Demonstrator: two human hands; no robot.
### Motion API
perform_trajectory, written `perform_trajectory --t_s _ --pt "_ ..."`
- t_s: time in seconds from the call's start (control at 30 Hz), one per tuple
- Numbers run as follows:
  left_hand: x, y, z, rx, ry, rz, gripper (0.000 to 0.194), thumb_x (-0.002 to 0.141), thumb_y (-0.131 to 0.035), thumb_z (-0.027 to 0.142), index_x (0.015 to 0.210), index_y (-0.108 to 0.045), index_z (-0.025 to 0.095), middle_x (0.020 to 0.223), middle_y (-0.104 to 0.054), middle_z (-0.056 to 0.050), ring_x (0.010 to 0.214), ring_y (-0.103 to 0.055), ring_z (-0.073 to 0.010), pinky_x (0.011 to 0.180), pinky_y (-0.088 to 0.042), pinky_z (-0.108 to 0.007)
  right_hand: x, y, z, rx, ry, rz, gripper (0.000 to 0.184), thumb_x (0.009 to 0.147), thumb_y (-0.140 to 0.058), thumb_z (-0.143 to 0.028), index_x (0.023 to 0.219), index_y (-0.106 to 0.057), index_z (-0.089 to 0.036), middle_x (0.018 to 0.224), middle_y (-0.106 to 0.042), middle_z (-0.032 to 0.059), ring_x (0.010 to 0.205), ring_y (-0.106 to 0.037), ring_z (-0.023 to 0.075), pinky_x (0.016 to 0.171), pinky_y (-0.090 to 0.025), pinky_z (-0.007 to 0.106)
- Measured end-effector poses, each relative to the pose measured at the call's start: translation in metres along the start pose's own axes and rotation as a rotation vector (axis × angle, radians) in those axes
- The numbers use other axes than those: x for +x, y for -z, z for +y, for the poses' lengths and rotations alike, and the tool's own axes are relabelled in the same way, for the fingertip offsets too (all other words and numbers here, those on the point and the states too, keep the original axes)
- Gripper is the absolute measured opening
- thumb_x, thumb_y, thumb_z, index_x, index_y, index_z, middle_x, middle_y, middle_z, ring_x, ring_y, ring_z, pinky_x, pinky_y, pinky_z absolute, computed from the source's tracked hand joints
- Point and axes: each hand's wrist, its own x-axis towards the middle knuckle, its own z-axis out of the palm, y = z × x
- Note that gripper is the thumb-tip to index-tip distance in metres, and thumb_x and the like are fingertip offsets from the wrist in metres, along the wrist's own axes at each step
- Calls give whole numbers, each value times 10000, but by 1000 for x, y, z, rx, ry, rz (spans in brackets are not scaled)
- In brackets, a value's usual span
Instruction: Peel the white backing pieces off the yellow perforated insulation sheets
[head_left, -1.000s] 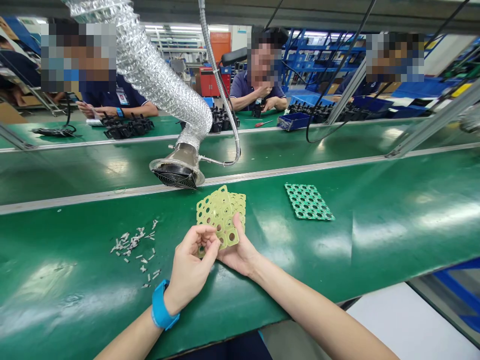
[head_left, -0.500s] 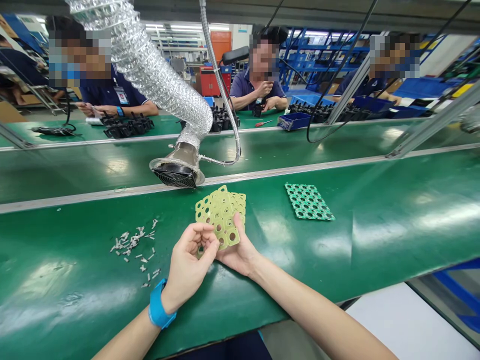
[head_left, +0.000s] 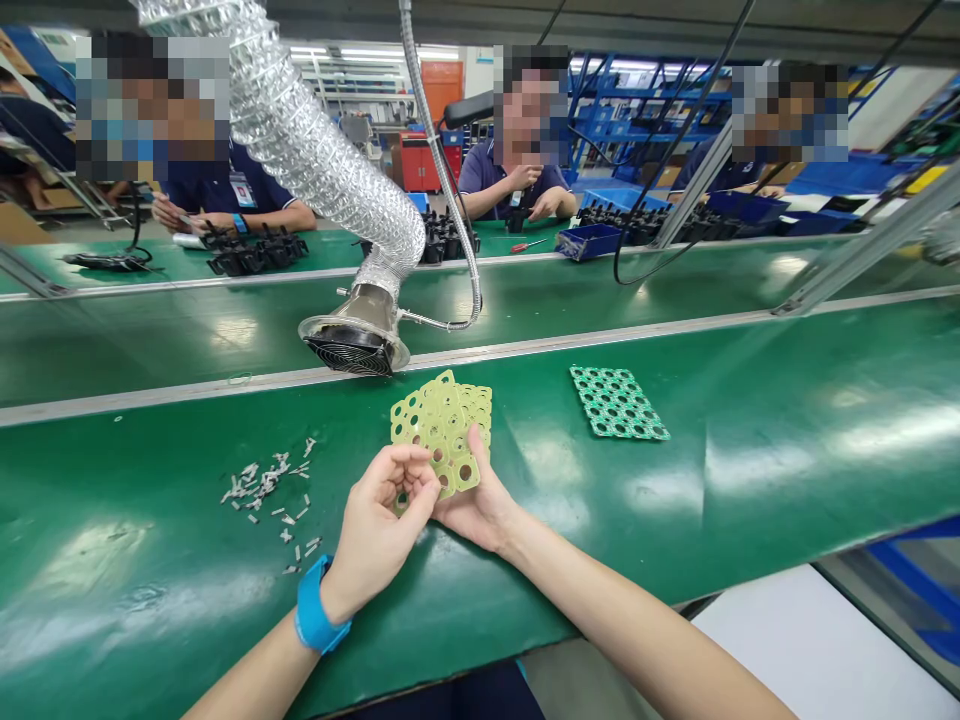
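Note:
Both my hands hold a pale yellow-green perforated panel (head_left: 439,425) just above the green bench. My left hand (head_left: 379,535), with a blue wristband, pinches the panel's near left corner with curled fingers. My right hand (head_left: 476,500) supports it from below, its thumb pressed on the near right part. A second, similar sheet seems to lie behind the first. A pile of small grey metal pieces (head_left: 266,490) lies on the bench to the left of my hands.
A dark green perforated board (head_left: 616,402) lies on the bench (head_left: 750,450) to the right. A silver duct with a fan grille (head_left: 351,345) hangs just beyond the panel. Across the conveyor, other people sit with black parts (head_left: 255,250) and a blue bin (head_left: 589,242).
My left wrist has dropped slightly towards me. The panel and my right hand have stayed almost still.

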Motion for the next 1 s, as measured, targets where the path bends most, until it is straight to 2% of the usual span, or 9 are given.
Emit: perform_trajectory --t_s 0.67,0.83,1.0 --pt "1 2 -3 7 -12 -35 177 856 -611 199 1025 -560 195 769 -638 12 688 -596 -93 649 -495 -190 0 -1 -2 22 -17 11 644 810 -483 -744 1113 -644 -200 1143 -681 102 1113 -593 268 974 -458 474" --pt "-1 2 -4 52 -83 -28 182 855 -605 179 1031 -567 205 779 -646 12 696 -613 -96 648 -508 -189 -1 -2 -2 25 -16 26 644 822 -463 -742 1111 -643 -195 1122 -686 100 1101 -598 262 961 -469 461" --pt "-5 0 -5 157 -188 29 173 848 -597 151 1010 -588 212 760 -647 16 694 -631 -98 615 -510 -176 -1 -3 -2 33 -11 57 644 815 -488 -736 1114 -638 -185 1106 -689 102 1084 -604 254 962 -474 439"
